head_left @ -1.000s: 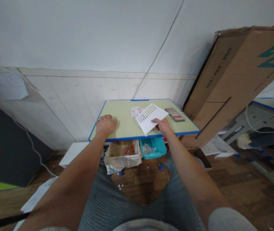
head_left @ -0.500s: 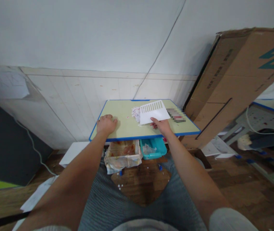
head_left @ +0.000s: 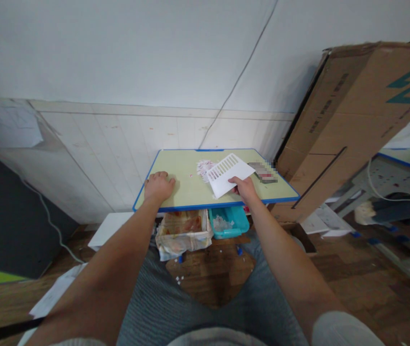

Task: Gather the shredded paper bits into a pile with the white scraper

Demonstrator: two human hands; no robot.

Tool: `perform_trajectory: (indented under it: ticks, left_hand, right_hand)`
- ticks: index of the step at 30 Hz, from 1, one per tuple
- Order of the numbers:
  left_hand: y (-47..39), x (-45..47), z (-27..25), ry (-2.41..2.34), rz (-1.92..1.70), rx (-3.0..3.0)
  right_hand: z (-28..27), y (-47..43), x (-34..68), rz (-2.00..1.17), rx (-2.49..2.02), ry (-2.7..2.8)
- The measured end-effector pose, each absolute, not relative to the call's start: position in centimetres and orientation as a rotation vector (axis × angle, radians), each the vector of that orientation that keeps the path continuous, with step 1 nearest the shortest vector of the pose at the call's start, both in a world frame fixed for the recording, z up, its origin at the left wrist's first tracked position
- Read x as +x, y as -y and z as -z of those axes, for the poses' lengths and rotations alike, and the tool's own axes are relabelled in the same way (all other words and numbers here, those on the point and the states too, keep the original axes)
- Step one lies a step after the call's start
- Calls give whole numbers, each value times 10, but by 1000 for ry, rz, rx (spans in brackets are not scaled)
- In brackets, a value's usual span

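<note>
My right hand (head_left: 243, 187) pinches a white card (head_left: 228, 178) by its near right edge, thumb on top. The card has a row of narrow slots along its far left side and is tilted over the table (head_left: 186, 192). Partly behind the card's left corner lies a pile of small white paper strips (head_left: 203, 168). My left hand (head_left: 159, 185) rests flat on the left part of the tabletop, fingers spread, holding nothing. To the right of the card lies a blurred-out flat item (head_left: 264, 172).
Under the tabletop sit a cloth-lined basket (head_left: 185, 230) and a turquoise bin (head_left: 232, 226) with whitish bits inside. A tall cardboard box (head_left: 356, 115) leans at the right. The white wall (head_left: 136, 129) stands directly behind the table, with a cable hanging down it.
The card has turned counterclockwise in my right hand, its near left corner swinging toward me and uncovering the strip pile's edge. My left hand has stayed in place.
</note>
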State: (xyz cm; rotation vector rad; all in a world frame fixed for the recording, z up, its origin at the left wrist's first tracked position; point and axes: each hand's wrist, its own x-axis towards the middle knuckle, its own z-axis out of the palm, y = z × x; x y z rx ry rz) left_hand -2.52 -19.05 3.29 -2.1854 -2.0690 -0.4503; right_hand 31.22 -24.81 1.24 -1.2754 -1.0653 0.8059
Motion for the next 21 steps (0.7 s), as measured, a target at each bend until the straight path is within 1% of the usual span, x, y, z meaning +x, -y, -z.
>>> perform_trajectory:
  ticks: [21]
  left_hand:
    - [189,-26,-33,2091,443,-2193]
  right_hand:
    - [-6,244,309,-749,-1248,1174]
